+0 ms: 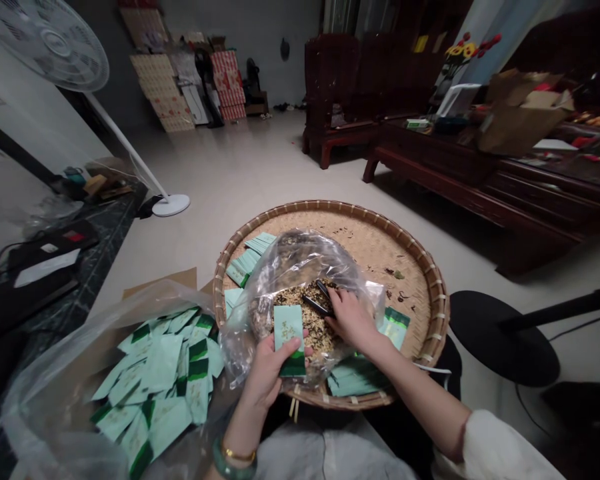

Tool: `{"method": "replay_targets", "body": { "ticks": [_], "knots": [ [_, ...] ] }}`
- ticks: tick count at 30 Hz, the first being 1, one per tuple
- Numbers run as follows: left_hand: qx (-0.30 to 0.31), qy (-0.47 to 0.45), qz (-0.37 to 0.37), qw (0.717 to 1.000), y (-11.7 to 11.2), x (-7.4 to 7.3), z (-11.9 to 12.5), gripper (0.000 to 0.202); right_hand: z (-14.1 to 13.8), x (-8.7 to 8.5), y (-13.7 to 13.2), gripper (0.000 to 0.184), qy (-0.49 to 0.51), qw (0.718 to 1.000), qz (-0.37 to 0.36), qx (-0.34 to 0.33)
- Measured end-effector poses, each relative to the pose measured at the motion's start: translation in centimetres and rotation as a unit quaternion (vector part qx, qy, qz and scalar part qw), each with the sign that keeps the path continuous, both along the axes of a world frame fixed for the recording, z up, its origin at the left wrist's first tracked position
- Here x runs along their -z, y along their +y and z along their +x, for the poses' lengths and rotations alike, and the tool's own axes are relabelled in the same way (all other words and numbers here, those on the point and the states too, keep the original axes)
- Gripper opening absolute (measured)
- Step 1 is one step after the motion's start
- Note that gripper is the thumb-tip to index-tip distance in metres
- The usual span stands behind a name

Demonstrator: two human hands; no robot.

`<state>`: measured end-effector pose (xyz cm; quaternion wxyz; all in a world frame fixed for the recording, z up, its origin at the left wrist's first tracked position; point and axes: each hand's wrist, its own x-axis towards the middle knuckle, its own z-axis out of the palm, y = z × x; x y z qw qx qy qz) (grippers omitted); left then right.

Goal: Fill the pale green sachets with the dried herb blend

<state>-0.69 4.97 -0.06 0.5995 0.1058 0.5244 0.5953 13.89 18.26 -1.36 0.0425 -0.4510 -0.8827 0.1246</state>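
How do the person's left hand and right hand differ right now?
The left hand grips a pale green packet upright, while the right hand reaches into the clear plastic bag beside a black implement. The left wrist wears a green bangle and a gold bracelet; the right wrist is bare. Both hands are above the round woven tray.

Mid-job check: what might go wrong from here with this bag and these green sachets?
The clear plastic bag slumps open on the woven bamboo tray, so the loose dried flakes may spill; stray bits already lie on the tray. The green sachets stacked beside the bag could pick up those bits. The left hand holds a sachet over the bag, so it might slip in.
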Motion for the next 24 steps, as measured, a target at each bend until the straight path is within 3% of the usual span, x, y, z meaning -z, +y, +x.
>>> {"method": "replay_targets", "body": {
  "ticks": [13,17,20,24],
  "knots": [
    [0.007,0.037,-0.016,0.999,-0.6,-0.2,-0.4,0.055,-1.2,0.2,0.0,0.060,-0.087,0.996,0.014,0.008],
    [0.014,0.034,-0.018,0.999,-0.9,-0.4,-0.4,0.057,0.8,-0.3,1.1,0.048,0.040,0.998,-0.043,0.006],
    [0.017,0.035,-0.022,0.999,-0.9,-0.5,-0.5,0.058,2.5,-0.4,1.7,0.041,0.197,0.971,-0.132,-0.013],
    [0.022,0.044,-0.018,0.999,-0.8,-0.4,-0.5,0.057,3.0,0.6,1.1,0.041,0.236,0.944,-0.232,-0.017]
  ]
}}
